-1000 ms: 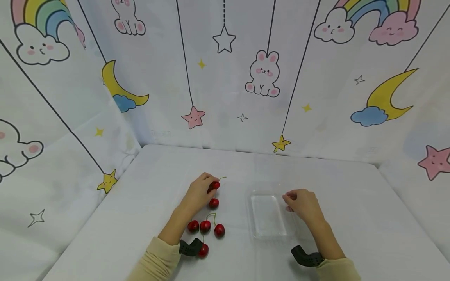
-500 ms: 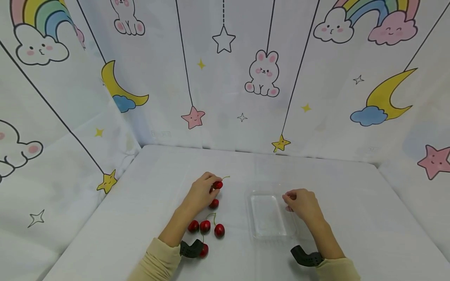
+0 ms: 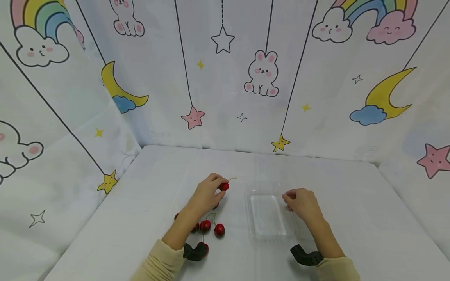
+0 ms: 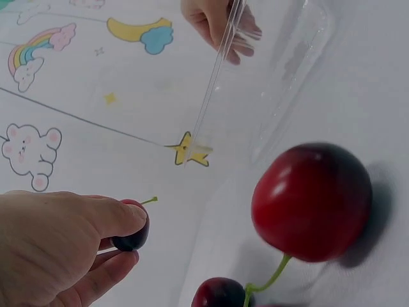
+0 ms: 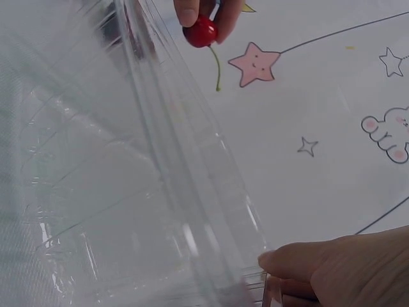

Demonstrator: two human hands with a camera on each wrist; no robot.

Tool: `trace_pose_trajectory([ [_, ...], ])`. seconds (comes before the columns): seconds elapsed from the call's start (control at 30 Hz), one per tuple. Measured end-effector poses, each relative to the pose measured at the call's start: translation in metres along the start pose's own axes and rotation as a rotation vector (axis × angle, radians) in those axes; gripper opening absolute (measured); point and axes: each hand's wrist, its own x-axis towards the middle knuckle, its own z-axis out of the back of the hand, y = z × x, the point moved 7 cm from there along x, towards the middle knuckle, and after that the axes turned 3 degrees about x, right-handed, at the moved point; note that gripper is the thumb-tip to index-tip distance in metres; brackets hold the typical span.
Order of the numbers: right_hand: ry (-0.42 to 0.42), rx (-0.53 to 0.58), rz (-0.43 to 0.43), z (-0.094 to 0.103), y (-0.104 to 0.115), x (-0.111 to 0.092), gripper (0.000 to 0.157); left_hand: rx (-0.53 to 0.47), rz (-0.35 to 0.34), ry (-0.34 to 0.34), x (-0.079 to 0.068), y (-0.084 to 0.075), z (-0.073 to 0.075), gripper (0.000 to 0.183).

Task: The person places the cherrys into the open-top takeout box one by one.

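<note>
My left hand (image 3: 205, 197) pinches a red cherry (image 3: 224, 187) between thumb and fingers, its green stem pointing away to the right. In the left wrist view the same cherry (image 4: 133, 238) looks dark at its lower side. To its right stands a clear plastic container (image 3: 250, 220), with nothing visible inside. The thumb and fingers of my right hand (image 3: 303, 203) grip the container's right rim; the right wrist view shows the thumb on top of a corner. Several loose cherries (image 3: 219, 230) lie below my left hand, some partly hidden by the forearm.
A white cloth-covered table (image 3: 351, 203) carries everything. Behind it hangs a white backdrop (image 3: 225, 86) printed with stars, moons and bunnies. Black wrist mounts (image 3: 306, 257) sit on both forearms, the left one overlapping a cherry in the head view.
My left hand has moved right with the cherry, closer to the container. Its forearm now covers more of some loose cherries and uncovers one at the left. My right hand has stayed put.
</note>
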Motion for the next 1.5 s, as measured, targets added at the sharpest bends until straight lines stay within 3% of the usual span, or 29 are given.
trace_pose_trajectory([
  [0.5, 0.000, -0.004, 0.014, 0.002, 0.000, -0.001, 0.030, 0.013, -0.090, -0.001, 0.003, -0.030, -0.010, 0.030],
  [0.83, -0.001, -0.010, 0.008, 0.001, 0.000, -0.001, 0.030, 0.020, -0.098, 0.051, 0.005, -0.045, -0.021, 0.030],
  [1.5, -0.001, -0.010, -0.027, 0.000, -0.002, 0.000, 0.030, 0.004, -0.215, 0.133, 0.006, -0.082, -0.047, 0.031],
])
